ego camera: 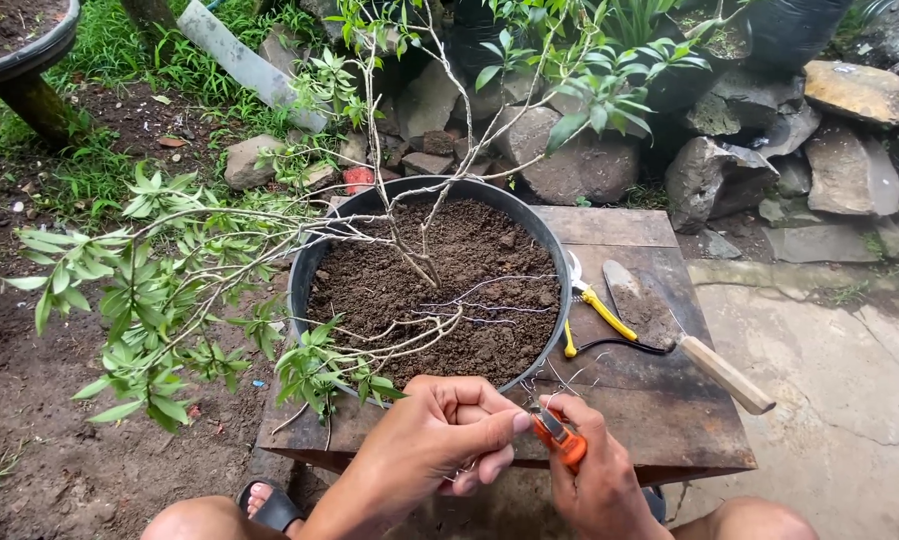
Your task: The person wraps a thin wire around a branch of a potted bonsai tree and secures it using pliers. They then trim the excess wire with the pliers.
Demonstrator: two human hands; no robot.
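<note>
A: Head view, looking down. Report the state of both hands.

B: The left hand (440,440) is curled shut, pinching a thin wire (490,308) between thumb and fingers. The right hand (595,475) is clamped around the orange handles of a pair of pliers (555,432). The two hands sit close together, nearly touching at the fingertips, with the plier tip between them.

A: Where does the wire run relative to the hands?

B: It leads away from the hands, over the near rim of the black pot (315,265), and lies in loose strands across the soil (470,250) just ahead of the knuckles. Further thin strands show just ahead of the right hand, over the pot rim and the table.

A: What stands in the pot?

B: A small tree (410,240) with a slender bare trunk, rooted ahead of the left hand. Its long leafy branches spread well out to the left of both hands, beyond the pot rim.

A: What lies beside the right hand?

B: Ahead and to the right, on the wooden table (670,420), rest yellow-handled cutters (595,310) touching the pot rim, and a trowel (685,335) with a pale wooden handle pointing further right.

A: Beyond the pot?

B: Rocks (580,160) and greenery, well apart from the hands. A sandalled foot (270,505) shows below the left hand.
</note>
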